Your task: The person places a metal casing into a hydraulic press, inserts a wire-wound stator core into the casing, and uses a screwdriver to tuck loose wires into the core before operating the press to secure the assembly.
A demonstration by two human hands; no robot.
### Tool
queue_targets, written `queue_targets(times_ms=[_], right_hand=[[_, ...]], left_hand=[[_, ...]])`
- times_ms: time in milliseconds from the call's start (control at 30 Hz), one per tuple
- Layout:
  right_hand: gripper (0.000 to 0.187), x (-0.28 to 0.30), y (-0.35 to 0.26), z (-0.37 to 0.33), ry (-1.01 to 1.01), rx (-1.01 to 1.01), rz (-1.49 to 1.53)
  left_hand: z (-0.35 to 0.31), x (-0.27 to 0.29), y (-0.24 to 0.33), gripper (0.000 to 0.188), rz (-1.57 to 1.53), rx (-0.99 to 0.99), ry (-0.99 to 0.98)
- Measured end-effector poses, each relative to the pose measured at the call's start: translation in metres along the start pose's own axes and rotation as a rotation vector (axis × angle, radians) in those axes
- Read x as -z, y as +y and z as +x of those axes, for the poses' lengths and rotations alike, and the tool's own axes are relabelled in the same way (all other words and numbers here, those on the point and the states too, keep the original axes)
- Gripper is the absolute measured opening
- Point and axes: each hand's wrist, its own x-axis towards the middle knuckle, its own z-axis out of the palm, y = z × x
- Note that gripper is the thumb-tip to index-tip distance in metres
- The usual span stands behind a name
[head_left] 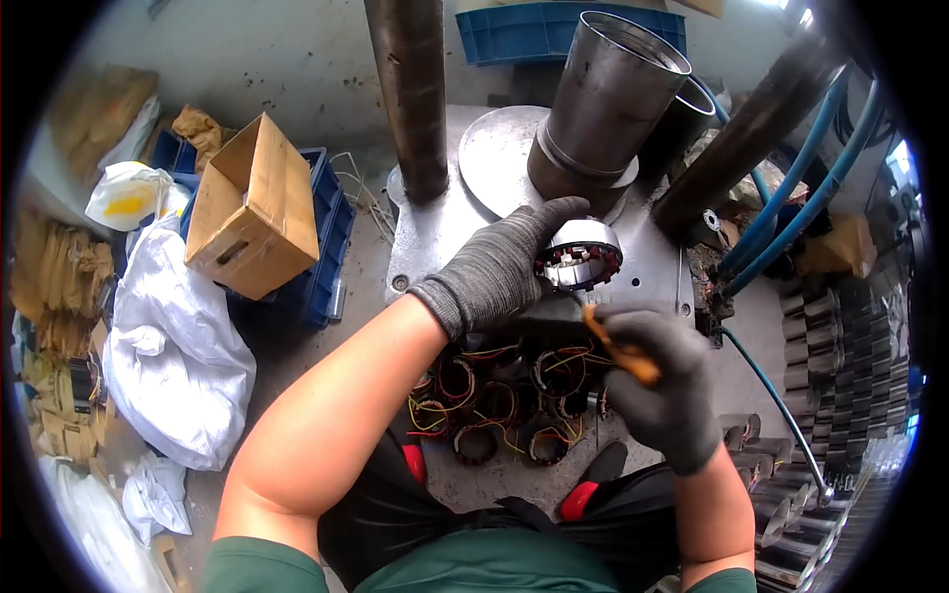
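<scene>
My left hand (489, 262), in a grey knit glove, grips a motor stator (583, 237), a silvery ring with dark red and black winding ends at its lower rim. It is held tilted over the front of the metal press plate (435, 247). Just below and right of the ring, my gloved right hand (672, 390) is closed round an orange-handled tool (625, 354). Motion smears this hand, and the tool's working end cannot be made out. On the floor below stand several wound stators (476, 442) with yellow and red lead wires.
A steel cylinder (613, 99) stands on a round plate at the back, between dark columns (407, 99). Left are an open cardboard box (267, 208) on blue crates and a white sack (173, 356). Blue hoses (806, 188) and stacked metal sleeves (825, 395) lie right.
</scene>
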Motion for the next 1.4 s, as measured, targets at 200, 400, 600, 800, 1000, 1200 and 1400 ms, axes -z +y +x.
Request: queue_targets(times_ms=[200, 400, 600, 800, 1000, 1200, 1400], right_hand=[[0.037, 0.009, -0.014, 0.002, 0.030, -0.039, 0.092], [0.038, -0.006, 0.002, 0.006, -0.047, -0.035, -0.009], [0.039, -0.009, 0.007, 0.000, -0.072, -0.004, -0.076], [0.043, 0.000, 0.002, -0.007, -0.020, 0.034, -0.023], [0.040, -0.003, 0.003, -0.003, 0.002, -0.105, 0.085], [0.045, 0.037, -0.005, -0.027, 0.020, -0.450, 0.341], [0.041, 0.055, -0.012, -0.028, 0.020, -0.545, 0.265]], left_hand=[[-0.005, 0.000, -0.013, 0.103, 0.117, -0.070, 0.049], [-0.009, 0.000, -0.010, 0.101, 0.083, -0.168, 0.100], [-0.003, -0.001, -0.006, 0.101, 0.080, -0.094, 0.047], [0.000, -0.004, -0.002, 0.100, 0.146, -0.093, 0.024], [-0.005, -0.008, -0.012, 0.099, 0.171, -0.076, 0.053], [-0.020, -0.007, 0.030, 0.100, 0.197, 0.097, -0.010], [-0.029, 0.015, 0.050, 0.086, 0.289, 0.105, -0.171]])
